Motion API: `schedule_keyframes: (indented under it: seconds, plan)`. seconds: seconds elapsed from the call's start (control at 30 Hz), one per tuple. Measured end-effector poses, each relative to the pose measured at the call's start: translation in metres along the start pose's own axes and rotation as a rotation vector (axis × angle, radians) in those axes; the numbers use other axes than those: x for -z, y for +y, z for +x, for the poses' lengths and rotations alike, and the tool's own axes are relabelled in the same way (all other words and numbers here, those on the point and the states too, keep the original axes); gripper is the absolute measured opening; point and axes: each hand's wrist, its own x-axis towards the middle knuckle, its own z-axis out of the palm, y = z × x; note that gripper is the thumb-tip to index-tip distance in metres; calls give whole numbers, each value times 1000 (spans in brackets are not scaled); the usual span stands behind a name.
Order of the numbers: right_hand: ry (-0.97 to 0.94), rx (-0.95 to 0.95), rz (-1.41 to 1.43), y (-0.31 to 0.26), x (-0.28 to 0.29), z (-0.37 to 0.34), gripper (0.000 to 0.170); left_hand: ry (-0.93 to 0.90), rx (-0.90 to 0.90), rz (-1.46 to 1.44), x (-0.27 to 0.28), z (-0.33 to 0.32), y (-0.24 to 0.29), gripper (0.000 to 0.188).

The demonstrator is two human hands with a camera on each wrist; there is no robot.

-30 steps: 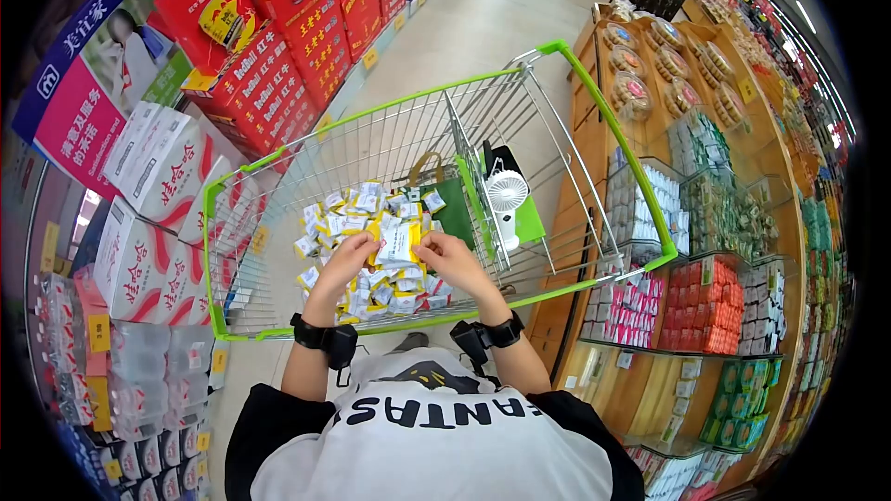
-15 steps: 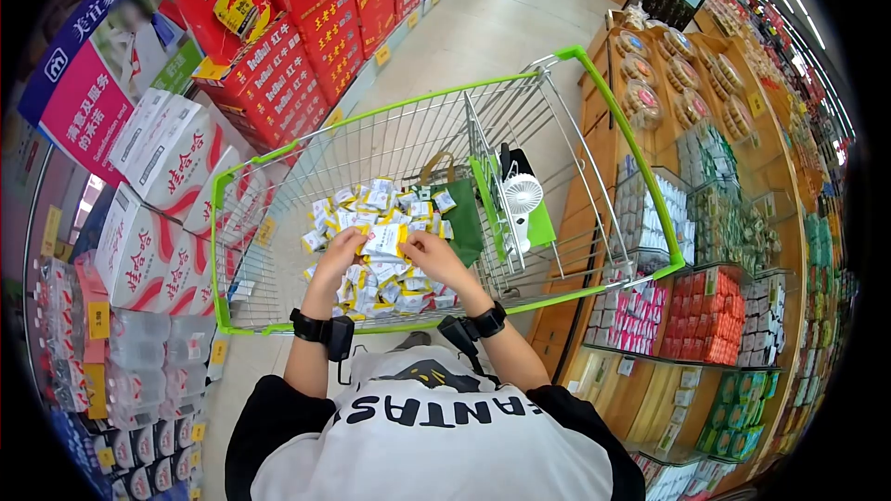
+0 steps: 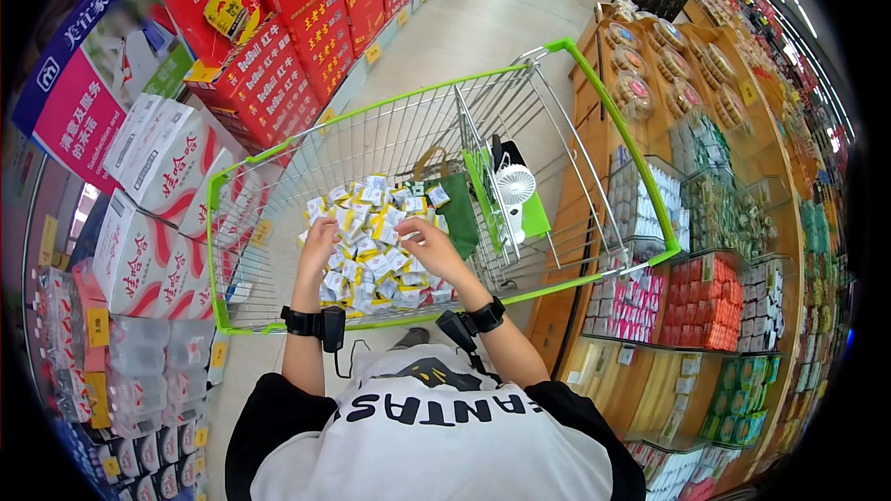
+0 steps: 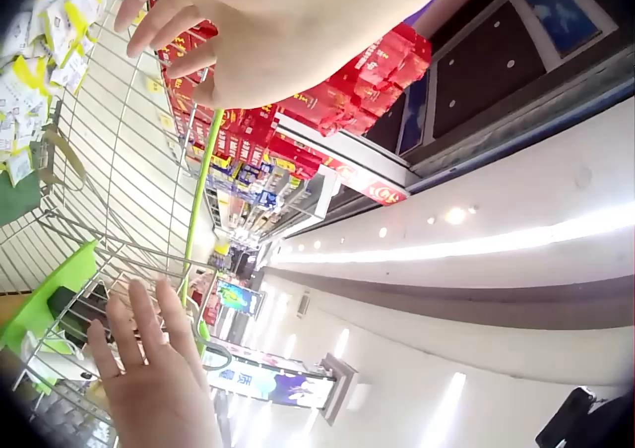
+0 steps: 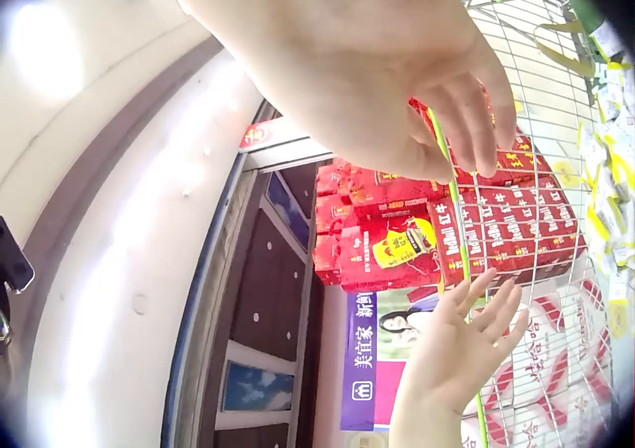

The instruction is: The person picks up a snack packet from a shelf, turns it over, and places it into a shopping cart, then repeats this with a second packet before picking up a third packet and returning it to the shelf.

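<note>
A heap of small white-and-yellow packets (image 3: pixel 376 264) lies in the shopping cart (image 3: pixel 288 153). Over its left side is my left hand (image 3: pixel 318 246), fingers loosely bent and holding nothing. My right hand (image 3: pixel 432 246) hovers over the heap's right part with its fingers spread and slightly bent. In the left wrist view the left hand (image 4: pixel 288 41) fills the top, and the right hand (image 4: pixel 154 379) has its fingers apart. The right wrist view shows the right hand (image 5: pixel 387 81) empty, with the left hand (image 5: pixel 451 359) below it. A green bag (image 3: pixel 457 215) lies beside the packets.
A white handheld fan (image 3: pixel 513 187) stands by the green child-seat flap (image 3: pixel 535 219) of the cart. Red drink boxes (image 3: pixel 255 79) and white-and-red cartons (image 3: pixel 139 260) are stacked on the left. Wooden shelves (image 3: pixel 594 366) with bagged goods line the right; the aisle floor (image 3: pixel 492 0) runs ahead.
Both hands have let go of the packet they held between them, which now lies among the others. The hands have moved slightly apart, and their fingers have loosened.
</note>
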Motion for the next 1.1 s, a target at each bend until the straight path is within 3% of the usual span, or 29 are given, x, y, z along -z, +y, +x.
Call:
schedule_keyframes:
  seconds: [0.23,0.33,0.43,0.77,0.97,1.1]
  plan:
    - [4,-51,46,-21,18,-23,18,-168,-61,17,-35,-9,9,22]
    - [38,-23,36,-22,24,-35,18,-379,-110,-7,-56,-17,15,19]
    - [54,0,50,-29,32,-47,19,-462,-134,24,-74,-36,30,19]
    - [59,75,150,-49,59,-94,20,-482,-304,-9,-104,-64,45,17]
    - [51,97,123,-54,77,-127,22,-393,-449,-131,-129,-92,63,14]
    - [134,161,173,-61,95,-155,22,-482,-518,-162,-150,-116,84,13]
